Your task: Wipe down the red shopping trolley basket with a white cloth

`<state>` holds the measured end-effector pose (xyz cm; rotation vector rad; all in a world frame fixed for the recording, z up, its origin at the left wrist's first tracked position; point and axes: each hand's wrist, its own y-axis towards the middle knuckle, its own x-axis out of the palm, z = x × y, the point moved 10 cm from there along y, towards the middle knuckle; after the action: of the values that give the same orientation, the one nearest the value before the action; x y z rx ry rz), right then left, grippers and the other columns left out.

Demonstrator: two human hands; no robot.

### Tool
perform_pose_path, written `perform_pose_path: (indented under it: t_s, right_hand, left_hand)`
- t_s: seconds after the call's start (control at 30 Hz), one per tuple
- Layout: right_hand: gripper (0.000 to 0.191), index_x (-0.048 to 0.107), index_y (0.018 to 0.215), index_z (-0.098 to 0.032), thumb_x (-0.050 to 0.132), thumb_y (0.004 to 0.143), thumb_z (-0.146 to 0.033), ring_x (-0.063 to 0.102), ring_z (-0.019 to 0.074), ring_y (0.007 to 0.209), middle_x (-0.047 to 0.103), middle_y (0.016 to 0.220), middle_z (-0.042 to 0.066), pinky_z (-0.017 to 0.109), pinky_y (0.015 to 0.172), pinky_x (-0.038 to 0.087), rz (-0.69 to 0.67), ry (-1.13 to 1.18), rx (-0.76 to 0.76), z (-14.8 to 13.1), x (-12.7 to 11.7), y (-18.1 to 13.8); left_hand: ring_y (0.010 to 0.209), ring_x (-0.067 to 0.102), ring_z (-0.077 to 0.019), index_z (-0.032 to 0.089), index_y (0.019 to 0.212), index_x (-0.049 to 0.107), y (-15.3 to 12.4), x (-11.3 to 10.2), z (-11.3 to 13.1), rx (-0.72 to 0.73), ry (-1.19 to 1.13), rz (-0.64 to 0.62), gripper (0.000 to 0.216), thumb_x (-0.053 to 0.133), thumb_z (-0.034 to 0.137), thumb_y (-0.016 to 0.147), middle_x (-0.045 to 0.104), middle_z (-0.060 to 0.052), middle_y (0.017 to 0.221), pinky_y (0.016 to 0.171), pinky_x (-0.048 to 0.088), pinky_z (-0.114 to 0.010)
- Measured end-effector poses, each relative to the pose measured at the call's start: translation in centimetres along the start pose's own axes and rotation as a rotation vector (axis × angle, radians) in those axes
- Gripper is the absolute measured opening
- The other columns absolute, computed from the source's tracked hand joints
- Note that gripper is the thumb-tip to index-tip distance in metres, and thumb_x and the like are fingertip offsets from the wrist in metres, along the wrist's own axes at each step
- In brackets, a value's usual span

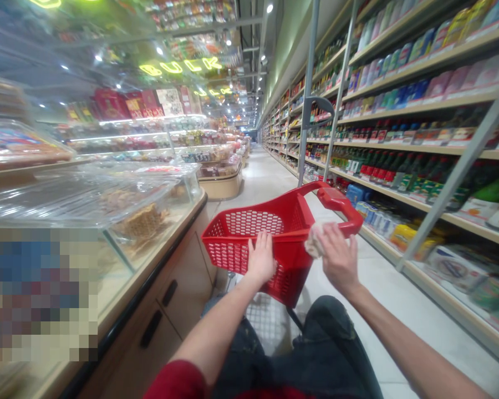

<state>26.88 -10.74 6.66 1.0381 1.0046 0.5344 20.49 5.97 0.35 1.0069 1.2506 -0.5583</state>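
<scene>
1. The left hand lies with its fingers extended and close together, against the near side of a red plastic shopping cart basket, fingertips at the top edge, about midway along; the right hand has its fingers bent round a crumpled whitish cloth, bunched between hand and basket.

2. The cloth is at the right end of the basket's near edge, just below the red handle; the basket has perforated walls and narrows toward its left end; jeans-clad knees are just below it.

3. To the left stands a display counter with a dark front edge and black drawer pulls; transparent covers sit on top, their contents partly blurred.

4. To the right, long shelving carries rows of bottles, cans and packs; pale floor tiles run between the two sides.

5. Farther off, stocked display tiers stand at left; above them glows a yellow-green "BULK" sign.
</scene>
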Motion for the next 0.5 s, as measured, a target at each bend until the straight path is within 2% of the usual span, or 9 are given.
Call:
perform_pose_path:
  t_s: [0.1,0.17,0.33,0.5]
  right_hand:
    - [0.042,0.051,0.116,-0.014,0.042,0.075,-0.011,0.041,0.0257,0.120,0.051,0.124,0.015,0.050,0.099,0.024,0.038,-0.061,0.106,3.9,-1.2,2.5]
    - [0.042,0.051,0.114,-0.014,0.043,0.073,-0.012,0.044,0.0270,0.117,0.054,0.121,0.016,0.051,0.096,0.026,0.024,-0.068,0.089,4.6,-0.5,3.1]
    - [0.039,0.052,0.113,-0.014,0.041,0.077,-0.027,0.045,0.0310,0.113,0.057,0.115,0.017,0.059,0.095,0.017,0.029,-0.026,-0.010,2.2,2.1,2.8]
    - [0.041,0.060,0.101,-0.015,0.032,0.084,-0.041,0.052,0.0276,0.107,0.062,0.108,0.016,0.052,0.093,0.025,-0.016,0.058,-0.184,-0.6,4.6,3.0]
  left_hand:
    - [0.134,0.013,-0.0250,0.011,0.138,0.016,0.9,0.4,-1.1,-0.033,-0.033,-0.080,0.073,0.047,0.027,0.073,0.018,-0.012,0.146,0.106,0.014,-0.051]
    - [0.134,0.014,-0.0256,0.011,0.138,0.015,1.0,0.5,-1.1,-0.030,-0.046,-0.101,0.075,0.047,0.027,0.073,0.020,-0.012,0.145,0.106,0.013,-0.052]
    - [0.134,0.012,-0.0269,0.009,0.139,0.009,1.2,1.2,-0.4,-0.043,-0.077,-0.157,0.080,0.047,0.030,0.072,0.017,-0.013,0.146,0.105,0.014,-0.055]
    - [0.135,0.002,-0.0237,0.009,0.139,0.006,1.3,1.8,0.4,0.010,-0.110,-0.164,0.076,0.041,0.029,0.074,0.009,-0.010,0.148,0.107,0.011,-0.052]
